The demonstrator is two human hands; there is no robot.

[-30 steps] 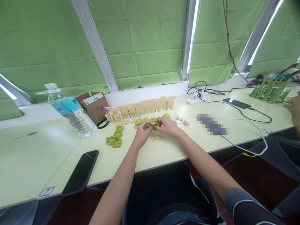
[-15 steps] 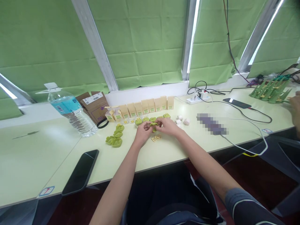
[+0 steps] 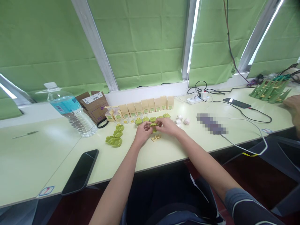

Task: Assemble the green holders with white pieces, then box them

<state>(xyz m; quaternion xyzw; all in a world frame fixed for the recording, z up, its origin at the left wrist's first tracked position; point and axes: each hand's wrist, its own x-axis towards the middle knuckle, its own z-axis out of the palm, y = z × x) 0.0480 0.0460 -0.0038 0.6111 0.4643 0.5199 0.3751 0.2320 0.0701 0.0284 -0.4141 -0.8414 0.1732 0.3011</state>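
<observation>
Hands, left (image 3: 142, 132) & right (image 3: 167, 126), both pinching small green piece (image 3: 153, 124) above table (image 3: 164, 150).

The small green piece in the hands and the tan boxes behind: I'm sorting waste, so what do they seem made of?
The small green lobed piece, pinched between left hand and right hand, looks like moulded plastic: even matte colour, rounded edges. The row of tan upright boxes looks like uncoated card: flat faces, crisp edges, dull surface, green labels. Small in view, so unsure.
</observation>
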